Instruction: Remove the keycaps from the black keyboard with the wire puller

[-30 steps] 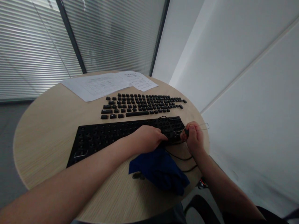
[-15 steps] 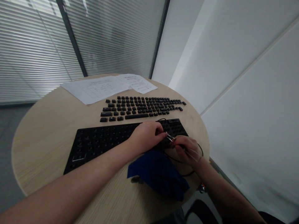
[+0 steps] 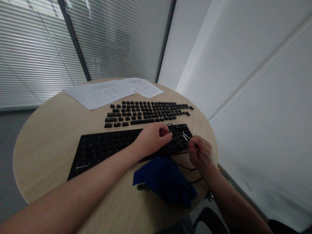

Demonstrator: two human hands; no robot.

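Observation:
A black keyboard base (image 3: 107, 143) without its keycaps lies across the table in front of me. My left hand (image 3: 154, 136) rests over its right half, thumb and fingers curled together around something dark and too small to make out. In my right hand (image 3: 200, 150) is a thin metal wire puller (image 3: 186, 137); the fingers are closed round its middle and its prongs point left over the right end of the base. Behind the base, removed black keycaps (image 3: 142, 121) stand in rows.
A crumpled blue cloth (image 3: 164, 182) lies at the near edge, with a black cable (image 3: 181, 166) beside it. Printed papers (image 3: 99, 93) lie at the back of the round wooden table (image 3: 44, 139). A white wall (image 3: 263, 97) rises on the right.
My right hand has moved right with the wire puller, away from my left hand. My left hand has shifted slightly, and its fingertips no longer meet the puller's prongs.

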